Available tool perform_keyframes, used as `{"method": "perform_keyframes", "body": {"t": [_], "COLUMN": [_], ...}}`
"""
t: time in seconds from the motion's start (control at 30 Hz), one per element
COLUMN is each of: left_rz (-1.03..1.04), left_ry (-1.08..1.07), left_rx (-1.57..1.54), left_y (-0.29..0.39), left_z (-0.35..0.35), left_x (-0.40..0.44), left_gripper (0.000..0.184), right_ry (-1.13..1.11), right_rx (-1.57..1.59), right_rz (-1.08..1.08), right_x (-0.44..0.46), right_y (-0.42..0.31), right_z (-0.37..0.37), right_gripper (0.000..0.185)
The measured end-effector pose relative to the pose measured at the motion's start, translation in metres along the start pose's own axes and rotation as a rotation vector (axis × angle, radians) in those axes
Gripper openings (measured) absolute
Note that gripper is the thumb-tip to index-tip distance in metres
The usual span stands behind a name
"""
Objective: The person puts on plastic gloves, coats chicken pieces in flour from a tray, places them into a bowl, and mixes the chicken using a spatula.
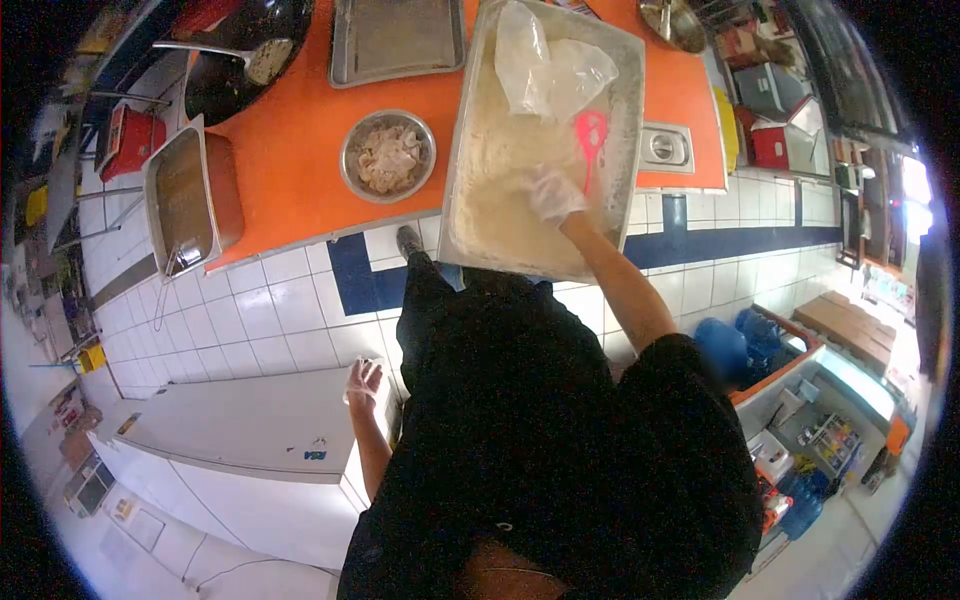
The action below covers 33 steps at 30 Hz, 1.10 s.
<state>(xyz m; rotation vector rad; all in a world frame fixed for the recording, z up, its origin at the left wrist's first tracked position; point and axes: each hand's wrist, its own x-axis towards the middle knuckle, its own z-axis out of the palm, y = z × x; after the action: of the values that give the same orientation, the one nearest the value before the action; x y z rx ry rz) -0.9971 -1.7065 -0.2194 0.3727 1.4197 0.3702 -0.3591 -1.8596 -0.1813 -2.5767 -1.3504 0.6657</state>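
My right hand (556,196), in a clear plastic glove, is over the pale flour (500,190) in a large metal tray (632,130). Its fingers are blurred, and whether they hold anything is unclear. A pink slotted spoon (591,132) lies in the tray just beyond that hand. Clear plastic bags (545,65) rest at the tray's far end. My left hand (364,382), also gloved, hangs low on the left near the white chest freezer (240,430), fingers apart and nothing in them. Left of the tray, a metal bowl (347,165) holds raw-looking meat pieces (388,155).
On the orange table (290,150) are an empty-looking baking pan (395,45) and a lidded steel container (665,148). A black wok (225,85) and a deep metal vat (222,190) stand left. Blue water jugs (722,345) are at right.
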Motion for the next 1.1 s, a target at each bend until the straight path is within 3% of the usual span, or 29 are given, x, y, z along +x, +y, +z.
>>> {"method": "perform_keyframes", "body": {"t": [0.13, 0.27, 0.4, 0.47, 0.5, 0.6, 0.67, 0.77, 0.9, 0.97, 1.07, 1.1], "left_rz": [-0.041, -0.062, -0.096, -0.022, -0.036, -0.108, -0.042, 0.007, 0.048, 0.018, 0.018, 0.004], "left_ry": [0.062, -0.071, -0.007, -0.028, -0.011, 0.065, 0.071, 0.048, 0.061, 0.088, 0.111, 0.1], "left_rx": [-0.04, -0.152, -0.049, -0.095, -0.056, 0.0, 0.052, 0.029, -0.028, -0.008, 0.014, 0.03], "left_y": [-0.006, -0.019, -0.005, -0.003, 0.001, 0.01, 0.018, 0.024, 0.034, 0.037, 0.034, 0.029], "left_z": [-0.005, -0.022, -0.001, 0.002, 0.001, -0.009, -0.001, -0.006, -0.005, 0.0, 0.004, 0.002], "left_x": [0.022, 0.04, 0.017, 0.005, 0.005, 0.016, 0.007, 0.002, -0.012, -0.013, -0.022, -0.022], "left_gripper": [0.059, 0.063, 0.064, 0.064, 0.063, 0.063, 0.064, 0.066, 0.067, 0.068, 0.068, 0.068], "right_ry": [-0.042, -0.038, -0.193, -0.096, -0.105, 0.052, -0.299, -0.244, -0.291, 0.125, -0.013, 0.058], "right_rx": [-0.607, -0.88, -0.801, -0.02, -0.011, 0.481, -0.146, -0.321, -0.277, -0.069, 0.102, 0.158], "right_rz": [-0.02, -0.11, -0.031, 0.2, 0.191, 0.017, -0.109, -0.15, -0.08, -0.312, -0.211, -0.291], "right_x": [-0.036, -0.061, -0.043, -0.034, -0.029, -0.008, 0.008, 0.012, 0.0, 0.003, 0.009, 0.008], "right_y": [-0.023, -0.035, -0.005, -0.021, -0.027, -0.057, -0.098, -0.104, -0.109, -0.089, -0.102, -0.121], "right_z": [-0.055, -0.048, -0.015, -0.046, -0.04, -0.031, -0.038, 0.004, -0.027, -0.029, -0.083, -0.105], "right_gripper": [0.032, 0.027, 0.027, 0.027, 0.027, 0.026, 0.027, 0.029, 0.028, 0.025, 0.029, 0.029]}}
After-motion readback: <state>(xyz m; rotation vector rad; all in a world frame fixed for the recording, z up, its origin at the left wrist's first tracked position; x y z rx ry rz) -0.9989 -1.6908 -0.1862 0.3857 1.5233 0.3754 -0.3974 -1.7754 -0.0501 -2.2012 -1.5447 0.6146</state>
